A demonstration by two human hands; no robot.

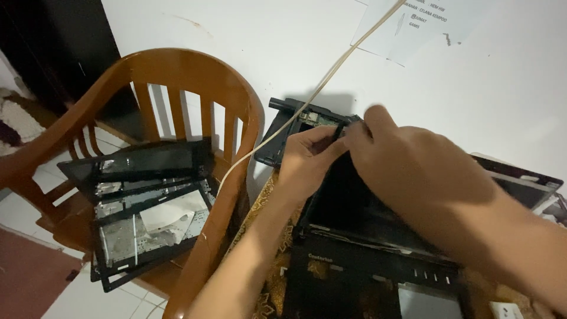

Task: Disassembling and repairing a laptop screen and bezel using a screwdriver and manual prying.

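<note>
While both hands meet at the far edge of the table, the left hand (307, 156) and right hand (407, 171) pinch the upper rim of a dismantled black laptop (354, 236). Loose black laptop panels (142, 195) rest on a wooden chair (195, 77) beside the table's left edge.

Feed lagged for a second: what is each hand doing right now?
Left hand: closed, pinching the top edge of the black laptop frame.
Right hand: fingers curled on the same edge; exact grip cannot be told.
</note>
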